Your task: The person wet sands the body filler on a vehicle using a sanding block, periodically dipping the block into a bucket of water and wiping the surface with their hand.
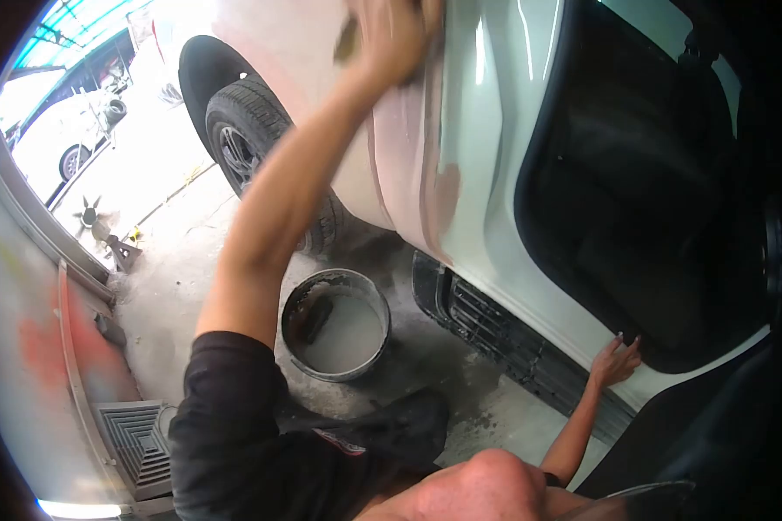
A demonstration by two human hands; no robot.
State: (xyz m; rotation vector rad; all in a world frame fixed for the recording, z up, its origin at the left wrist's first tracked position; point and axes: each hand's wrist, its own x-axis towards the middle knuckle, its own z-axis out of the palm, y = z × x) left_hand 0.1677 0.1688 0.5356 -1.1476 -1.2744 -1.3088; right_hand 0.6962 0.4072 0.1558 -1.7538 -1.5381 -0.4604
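- Panel (401,165): 12 o'clock, under the blurred left hand (395,36); can't tell how its fingers sit. Light, even pressure would suit the curve.
- Dark item (346,40): beside that hand, grip unclear.
- Right hand (615,363): 4 o'clock, fingers slightly spread at window (634,174) edge, a good brace.
- Bucket (347,334): 7 o'clock.

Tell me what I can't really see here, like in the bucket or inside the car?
Head view: what the left hand grips; blur and the top edge hide it.
Head view: the bottom of the bucket; cloudy grey liquid covers it.
Head view: inside the near car; the window is too dark.
Head view: details of the far car; small and washed out by glare.
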